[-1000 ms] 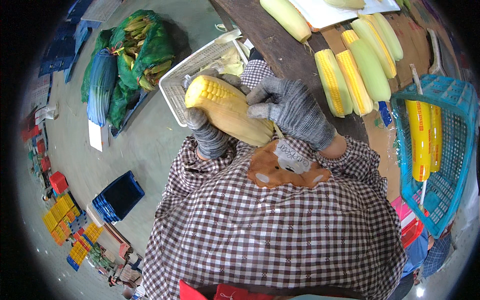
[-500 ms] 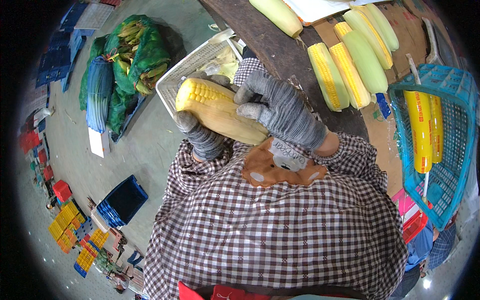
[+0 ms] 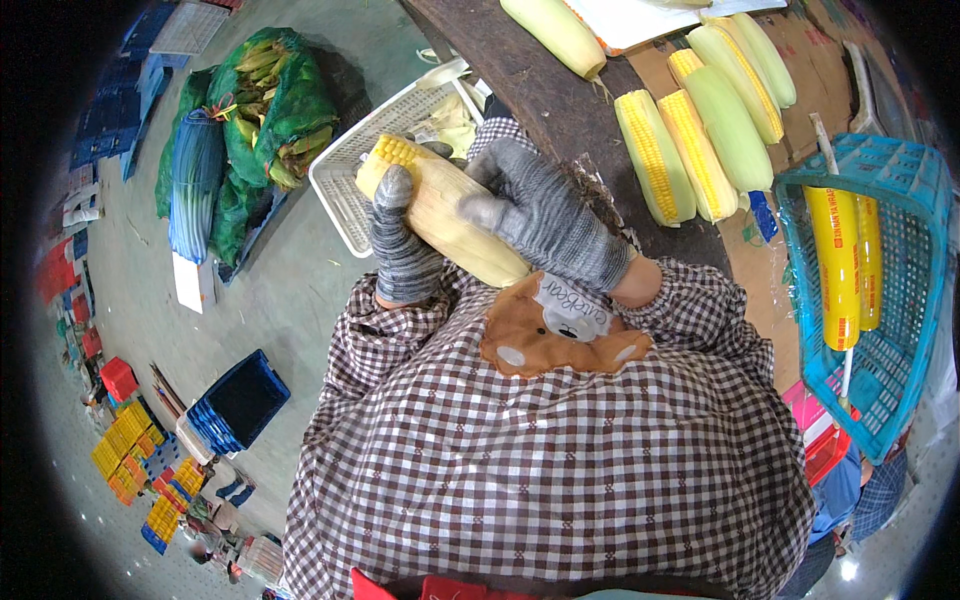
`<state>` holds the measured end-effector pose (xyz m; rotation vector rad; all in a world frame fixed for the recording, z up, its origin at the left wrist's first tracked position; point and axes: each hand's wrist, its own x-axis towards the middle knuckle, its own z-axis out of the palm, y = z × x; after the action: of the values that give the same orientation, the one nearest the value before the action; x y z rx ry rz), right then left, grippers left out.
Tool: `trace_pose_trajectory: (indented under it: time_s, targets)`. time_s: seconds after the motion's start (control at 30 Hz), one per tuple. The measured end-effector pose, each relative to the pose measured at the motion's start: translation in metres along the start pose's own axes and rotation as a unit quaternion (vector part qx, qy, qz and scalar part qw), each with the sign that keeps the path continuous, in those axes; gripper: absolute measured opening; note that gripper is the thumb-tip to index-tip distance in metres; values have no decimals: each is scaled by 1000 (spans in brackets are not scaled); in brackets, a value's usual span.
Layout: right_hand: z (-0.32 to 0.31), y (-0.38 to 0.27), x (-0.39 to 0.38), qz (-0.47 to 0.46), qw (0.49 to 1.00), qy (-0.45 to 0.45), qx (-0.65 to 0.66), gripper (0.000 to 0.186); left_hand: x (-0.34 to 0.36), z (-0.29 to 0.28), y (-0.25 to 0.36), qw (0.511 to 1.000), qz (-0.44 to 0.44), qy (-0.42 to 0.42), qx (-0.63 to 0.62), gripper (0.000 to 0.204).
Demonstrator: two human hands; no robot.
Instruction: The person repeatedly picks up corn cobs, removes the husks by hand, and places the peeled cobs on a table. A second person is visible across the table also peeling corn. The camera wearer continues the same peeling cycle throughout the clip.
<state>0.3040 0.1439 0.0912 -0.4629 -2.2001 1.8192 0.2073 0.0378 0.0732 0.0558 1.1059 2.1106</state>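
Observation:
A partly husked ear of corn (image 3: 462,228) is held slantwise in front of my chest. Yellow kernels show at its upper left end, while pale husk wraps the rest. My left hand (image 3: 408,245), in a grey knitted glove, grips it from the left with the thumb lying along the husk; its other fingers are mostly hidden behind the ear. Gloved alike, my right hand (image 3: 560,215) presses its thumb and fingers on the husk from the right. Beneath the corn's upper end stands a white plastic basket (image 3: 345,205) with loose husks (image 3: 455,130) inside.
Several ears of corn (image 3: 655,155) lie on the dark tabletop (image 3: 690,250) at right. A turquoise basket (image 3: 900,150) with yellow film rolls (image 3: 835,260) stands beyond them. On the left floor are green net sacks (image 3: 275,100), a blue bundle (image 3: 195,190) and stacked blue crates (image 3: 240,400).
My left thumb has moved up from the ear's underside onto its husk near the kernels. The ear has turned, so fewer kernels show. My right hand has shifted slightly left.

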Motion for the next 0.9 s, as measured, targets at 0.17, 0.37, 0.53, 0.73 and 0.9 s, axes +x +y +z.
trace_pose_trajectory:
  time_s: [0.17,0.37,0.53,0.73,0.9]
  targets:
    - [1,16,-2,-104,994,37,-27,30,10,-10,-3,999,7,-8,48,58]
    - [-24,39,-6,-175,979,49,94,38,43,-48,14,993,54,84,-55,56]
    - [-21,36,2,-85,958,-14,273,39,44,-56,16,994,57,40,-79,56]
    - [-3,19,6,-123,986,68,-84,75,39,-35,18,987,152,51,-14,53]
    - [17,17,8,-157,913,64,-371,79,32,-21,18,973,225,17,44,53]
